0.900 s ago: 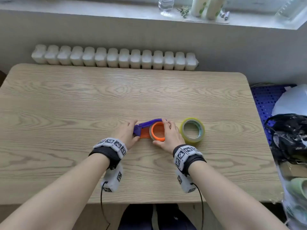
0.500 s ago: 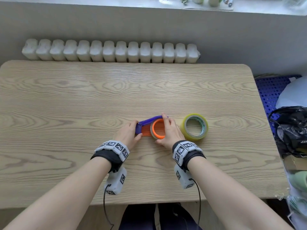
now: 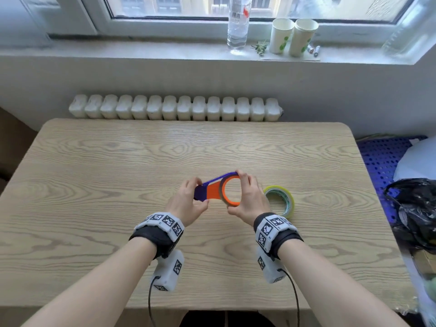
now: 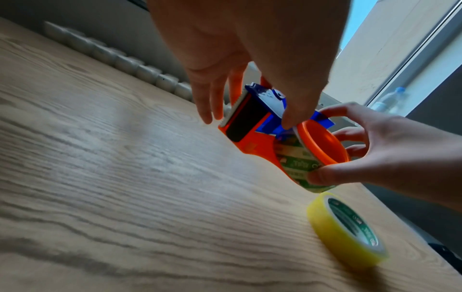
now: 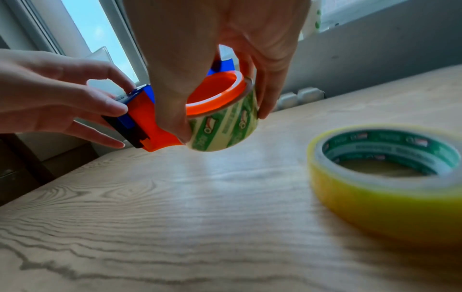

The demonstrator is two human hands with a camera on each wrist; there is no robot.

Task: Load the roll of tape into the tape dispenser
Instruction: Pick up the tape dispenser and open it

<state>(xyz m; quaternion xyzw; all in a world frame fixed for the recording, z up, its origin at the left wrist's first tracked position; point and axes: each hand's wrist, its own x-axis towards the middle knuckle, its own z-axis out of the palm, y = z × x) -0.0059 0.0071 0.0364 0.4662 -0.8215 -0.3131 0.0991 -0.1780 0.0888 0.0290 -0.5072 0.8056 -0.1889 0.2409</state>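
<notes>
Both hands hold an orange and blue tape dispenser (image 3: 213, 191) a little above the wooden table (image 3: 94, 185). My left hand (image 3: 188, 201) pinches its blue and black cutter end (image 4: 246, 116). My right hand (image 3: 250, 199) grips the round orange hub, thumb and fingers curled round it. On the hub sits a thin core with green print (image 5: 225, 126). A yellow roll of tape (image 3: 291, 204) lies flat on the table just right of my right hand, untouched; it shows in the wrist views too (image 4: 345, 227) (image 5: 375, 197).
A white radiator (image 3: 174, 107) runs along the table's far edge. The windowsill above holds a clear bottle (image 3: 237, 24) and two paper cups (image 3: 292, 38). A blue perforated crate (image 3: 377, 161) and a black bag (image 3: 415, 208) stand off the right edge.
The dispenser has come up off the table in both hands and its hub end is tilted up. The yellow roll has not moved. The head view has tilted up to show the window.
</notes>
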